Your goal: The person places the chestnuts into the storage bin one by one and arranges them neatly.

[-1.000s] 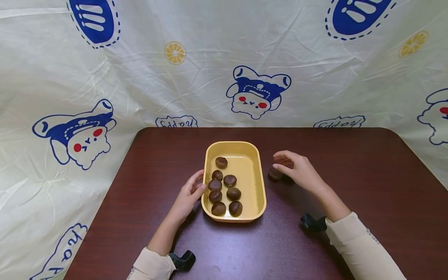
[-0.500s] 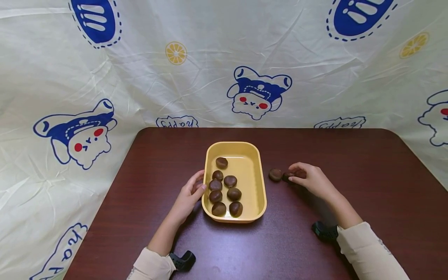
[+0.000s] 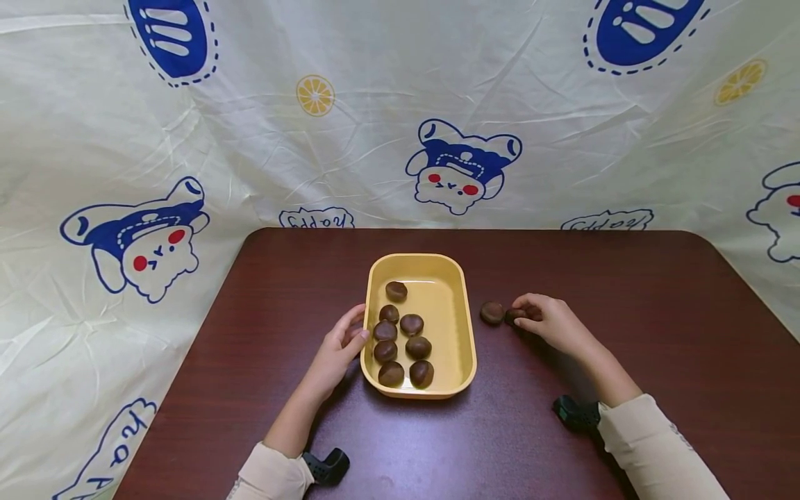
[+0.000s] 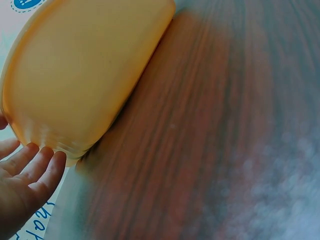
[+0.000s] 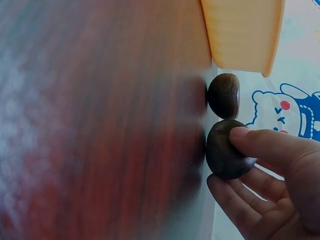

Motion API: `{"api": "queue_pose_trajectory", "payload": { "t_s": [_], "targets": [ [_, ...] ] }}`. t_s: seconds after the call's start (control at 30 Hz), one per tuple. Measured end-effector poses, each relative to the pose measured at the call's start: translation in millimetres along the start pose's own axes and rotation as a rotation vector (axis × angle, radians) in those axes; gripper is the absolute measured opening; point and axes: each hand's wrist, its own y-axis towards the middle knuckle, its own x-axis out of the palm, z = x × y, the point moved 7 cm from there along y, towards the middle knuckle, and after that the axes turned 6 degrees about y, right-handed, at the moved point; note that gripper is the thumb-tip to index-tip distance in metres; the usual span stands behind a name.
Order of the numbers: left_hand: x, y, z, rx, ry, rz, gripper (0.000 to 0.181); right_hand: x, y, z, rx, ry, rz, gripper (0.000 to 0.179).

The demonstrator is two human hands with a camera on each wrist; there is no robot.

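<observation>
A yellow rectangular tray (image 3: pixel 465 326) stands mid-table with several brown chestnuts (image 3: pixel 418 348) inside, mostly along its left half. My left hand (image 3: pixel 334 354) rests its fingers against the tray's left wall; in the left wrist view those fingers (image 4: pixel 50 172) look fairly straight against the outside. To the right of the tray, my right hand (image 3: pixel 556 323) pinches a chestnut (image 5: pixel 225 157) at table level, thumb on one side and fingers on the other. Between that chestnut and the tray lies another loose chestnut (image 3: pixel 492 312), close beside the pinched one.
The dark brown wooden table (image 3: pixel 300 278) has rounded far corners. Behind it hangs a white cloth (image 3: pixel 362 160) printed with cartoon figures. A black wrist device (image 3: pixel 328 467) sits at the left cuff and another black device (image 3: pixel 576 414) at the right.
My right hand has drawn back to the right from above the loose chestnuts, lowered, and taken the right-hand one between thumb and fingers. My left hand and the tray have stayed put.
</observation>
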Motion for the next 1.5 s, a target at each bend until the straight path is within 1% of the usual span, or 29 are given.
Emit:
{"api": "queue_pose_trajectory", "payload": {
  "t_s": [0.1,0.3,0.5,0.63,0.83,1.03,1.3,1.5],
  "targets": [
    [0.0,-0.2,0.3,-0.001,0.0,0.003,0.046,-1.8,1.0,-1.1,0.004,-0.007,0.021,0.016],
    [0.0,-1.0,0.8,-0.007,-0.011,0.01,0.047,-7.1,5.0,-7.5,0.003,0.025,0.072,0.017],
    [-0.3,-1.1,0.4,-0.004,-0.013,0.003,0.047,-11.6,14.4,-25.7,-0.043,0.048,0.137,0.018],
    [-0.9,-0.5,-0.3,-0.001,-0.005,-0.001,0.047,-10.3,23.2,-40.9,-0.052,0.084,0.142,0.02],
    [-0.7,0.3,-1.0,0.007,0.007,-0.005,0.047,-1.8,37.1,-61.6,-0.056,0.145,0.111,0.022],
    [-0.4,0.0,-1.9,0.002,0.012,-0.007,0.047,12.0,50.3,-80.9,-0.059,0.191,0.056,0.022],
    [-0.8,1.3,-1.6,0.01,-0.001,-0.013,0.047,38.0,70.5,-99.3,-0.108,0.191,-0.039,0.02],
    [-1.2,1.5,-2.1,0.006,0.002,-0.01,0.046,61.2,82.2,-108.9,-0.137,0.201,-0.135,0.019]
  ]
}}
